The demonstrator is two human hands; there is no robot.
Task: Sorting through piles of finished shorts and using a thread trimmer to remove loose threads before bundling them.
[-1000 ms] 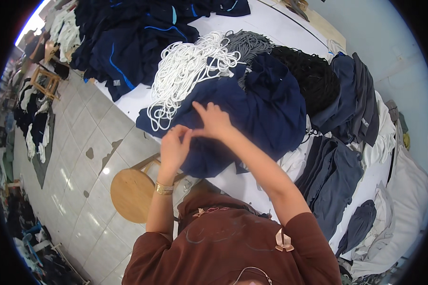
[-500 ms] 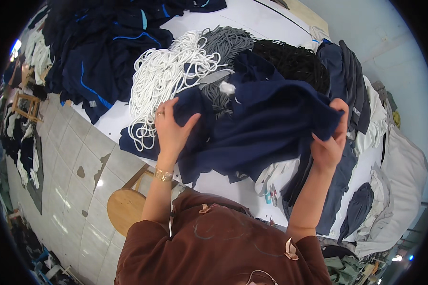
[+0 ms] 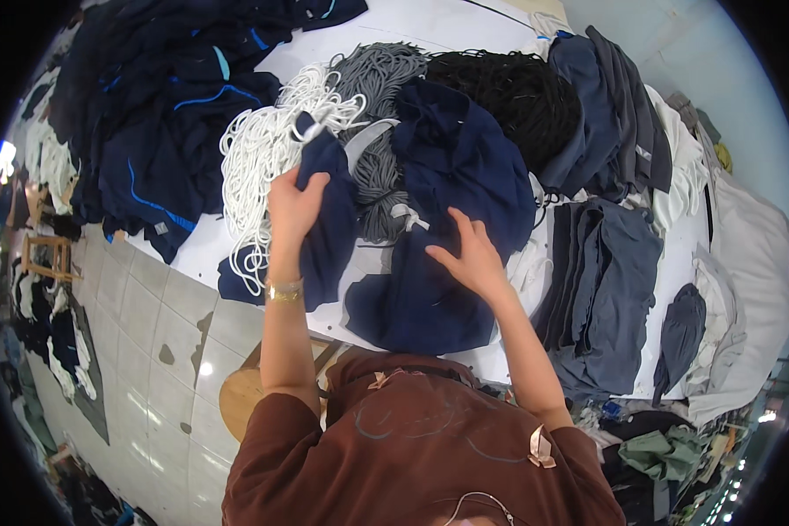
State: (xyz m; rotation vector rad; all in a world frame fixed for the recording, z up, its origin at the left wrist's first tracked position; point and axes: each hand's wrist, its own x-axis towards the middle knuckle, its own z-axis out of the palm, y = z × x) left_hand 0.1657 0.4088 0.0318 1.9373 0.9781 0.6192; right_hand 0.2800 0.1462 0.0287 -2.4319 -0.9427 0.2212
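Note:
A navy garment (image 3: pixel 465 167) lies in loose folds on the white table in front of me. My right hand (image 3: pixel 475 263) is over its near part, thumb and fingers apart, touching or just above the cloth. To the left, my left hand (image 3: pixel 294 210) has a narrower navy cloth piece (image 3: pixel 331 206) pinched between thumb and fingers. That piece stretches up to a small white end lying over a heap of white cord (image 3: pixel 259 158). Gray cord (image 3: pixel 380 175) shows between the two navy pieces, with a white knotted bit (image 3: pixel 408 216) beside it.
Black cord (image 3: pixel 508 101) is heaped at the back. Folded dark gray garments (image 3: pixel 609 289) are stacked on the right, and a navy pile with blue trim (image 3: pixel 175 114) fills the far left. A round wooden stool (image 3: pixel 237 403) stands by the table's near edge (image 3: pixel 324 317).
My right hand has let go of the raised right end of the navy garment and moved left and down. The cloth now lies bunched. My left hand now pinches the narrower navy piece.

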